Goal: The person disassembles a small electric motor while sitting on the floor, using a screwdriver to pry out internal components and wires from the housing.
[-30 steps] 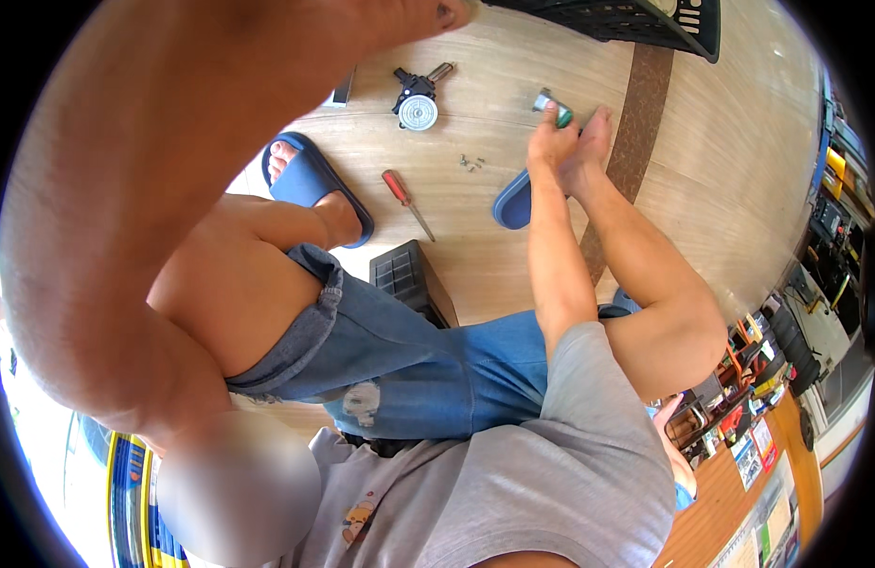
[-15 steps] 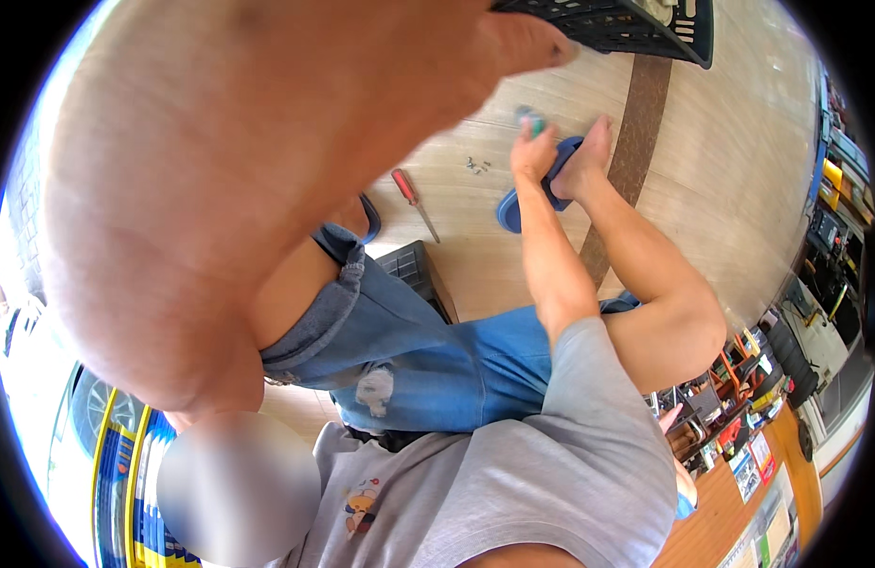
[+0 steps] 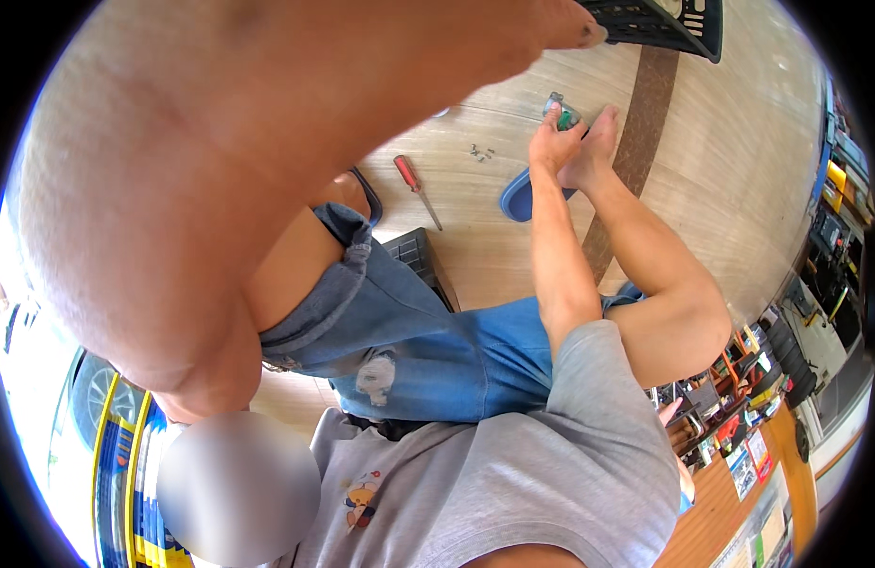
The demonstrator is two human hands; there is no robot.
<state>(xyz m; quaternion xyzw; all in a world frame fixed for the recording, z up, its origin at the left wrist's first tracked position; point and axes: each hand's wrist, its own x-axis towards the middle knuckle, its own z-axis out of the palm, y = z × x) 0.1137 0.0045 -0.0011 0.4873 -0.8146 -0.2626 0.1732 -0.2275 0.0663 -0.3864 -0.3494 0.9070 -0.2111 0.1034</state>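
Observation:
My right hand (image 3: 555,150) is closed around a small clear-grey and green piece (image 3: 562,112), held beside my bare right foot (image 3: 594,142). The piece's kind is too small to make out. My left arm fills the upper left, very near the camera. Of my left hand (image 3: 575,24), one fingertip shows close to a black slotted crate (image 3: 679,24); its other fingers are out of view. Below, on the floor, several small screws (image 3: 481,153) lie scattered. A red-handled screwdriver (image 3: 417,192) rests to their left.
A blue slipper (image 3: 518,197) lies beside my right foot. Between my legs sits a black box-like thing (image 3: 419,256). Shelves cluttered with tools (image 3: 712,407) and a wooden counter (image 3: 712,497) stand at right. A blue-and-yellow rack (image 3: 139,473) and a car wheel (image 3: 95,393) are at lower left.
My right hand has shifted a little up and to the right, and the piece in it shows more plainly. My left hand has moved right along the top edge.

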